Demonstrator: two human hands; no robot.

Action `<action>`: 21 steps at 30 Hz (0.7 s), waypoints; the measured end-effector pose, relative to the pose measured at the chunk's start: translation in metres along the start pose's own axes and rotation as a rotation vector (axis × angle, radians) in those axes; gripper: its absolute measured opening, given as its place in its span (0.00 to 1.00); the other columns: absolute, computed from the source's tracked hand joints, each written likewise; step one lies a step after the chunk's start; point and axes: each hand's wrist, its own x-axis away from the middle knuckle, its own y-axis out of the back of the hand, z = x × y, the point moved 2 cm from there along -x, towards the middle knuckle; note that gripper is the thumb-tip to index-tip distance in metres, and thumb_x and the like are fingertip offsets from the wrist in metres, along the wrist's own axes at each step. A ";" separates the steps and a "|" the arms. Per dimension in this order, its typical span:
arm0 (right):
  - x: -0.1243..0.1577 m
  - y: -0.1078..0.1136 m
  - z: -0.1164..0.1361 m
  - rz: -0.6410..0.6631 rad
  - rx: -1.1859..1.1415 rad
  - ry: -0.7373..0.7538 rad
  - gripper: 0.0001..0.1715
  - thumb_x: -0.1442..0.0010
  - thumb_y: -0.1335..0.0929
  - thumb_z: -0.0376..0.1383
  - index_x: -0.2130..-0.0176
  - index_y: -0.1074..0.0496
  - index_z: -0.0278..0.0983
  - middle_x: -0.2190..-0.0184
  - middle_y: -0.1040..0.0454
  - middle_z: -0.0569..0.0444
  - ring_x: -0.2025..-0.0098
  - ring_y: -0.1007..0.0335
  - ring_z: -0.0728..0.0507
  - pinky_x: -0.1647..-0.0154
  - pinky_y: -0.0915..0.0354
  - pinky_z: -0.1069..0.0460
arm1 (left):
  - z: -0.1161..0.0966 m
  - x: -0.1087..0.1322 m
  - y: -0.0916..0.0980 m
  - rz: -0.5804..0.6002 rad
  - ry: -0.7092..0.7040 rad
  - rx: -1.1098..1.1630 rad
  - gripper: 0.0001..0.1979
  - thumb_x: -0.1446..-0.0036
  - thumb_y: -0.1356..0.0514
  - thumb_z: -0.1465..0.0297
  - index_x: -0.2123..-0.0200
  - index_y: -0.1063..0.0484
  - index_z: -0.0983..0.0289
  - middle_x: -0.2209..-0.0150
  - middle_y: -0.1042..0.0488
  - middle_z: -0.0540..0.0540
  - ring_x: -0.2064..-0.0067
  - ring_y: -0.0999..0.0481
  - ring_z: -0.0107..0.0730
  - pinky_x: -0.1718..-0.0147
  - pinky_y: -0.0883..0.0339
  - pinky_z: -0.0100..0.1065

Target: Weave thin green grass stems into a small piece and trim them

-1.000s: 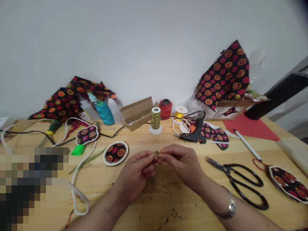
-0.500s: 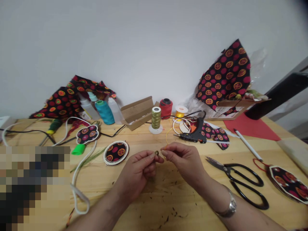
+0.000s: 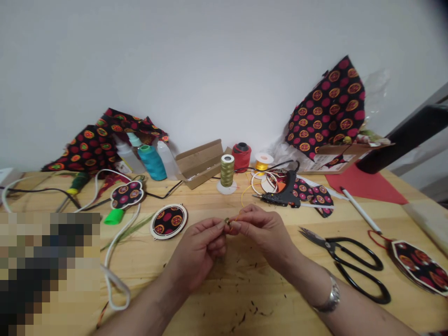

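Note:
My left hand (image 3: 203, 245) pinches a small olive-brown bead (image 3: 227, 221) between thumb and forefinger. Fingertip to fingertip with it, my right hand (image 3: 261, 228) is closed on a thin yellow cord (image 3: 242, 198), whose end is at the bead. Whether the cord passes through the bead's hole is too small to tell. The cord runs back toward a yellow spool (image 3: 262, 164). Left of my hands lies a round fabric-covered disc (image 3: 168, 222) with a pale rim. Black-handled scissors (image 3: 345, 261) lie to the right of my right hand.
Behind my hands stand an olive thread spool (image 3: 227, 172), a red thread cone (image 3: 241, 157) and a teal one (image 3: 152, 163). A black glue gun (image 3: 287, 193) lies right of centre. A white cable (image 3: 111, 270) loops at left. A white pen (image 3: 360, 210) rests near red paper (image 3: 367, 186).
My right hand has moved slightly left, bringing the yellow cord's end up to the bead. My left hand stays nearly in place, still pinching the bead.

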 end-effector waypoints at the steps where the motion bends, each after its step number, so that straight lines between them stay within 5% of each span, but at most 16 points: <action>1: 0.000 0.000 0.000 0.003 0.014 0.014 0.03 0.55 0.27 0.33 0.76 0.21 0.41 0.76 0.29 0.55 0.70 0.34 0.48 0.68 0.35 0.53 | 0.000 0.000 0.000 0.000 -0.007 -0.007 0.05 0.55 0.34 0.74 0.76 0.25 0.71 0.78 0.33 0.49 0.82 0.49 0.15 0.82 0.54 0.23; 21: -0.002 0.003 -0.002 -0.012 0.065 0.123 0.05 0.53 0.28 0.30 0.76 0.22 0.40 0.79 0.28 0.55 0.73 0.32 0.48 0.70 0.33 0.53 | 0.002 0.000 0.002 0.036 -0.006 -0.081 0.05 0.52 0.36 0.72 0.75 0.24 0.70 0.74 0.28 0.54 0.81 0.50 0.16 0.82 0.56 0.25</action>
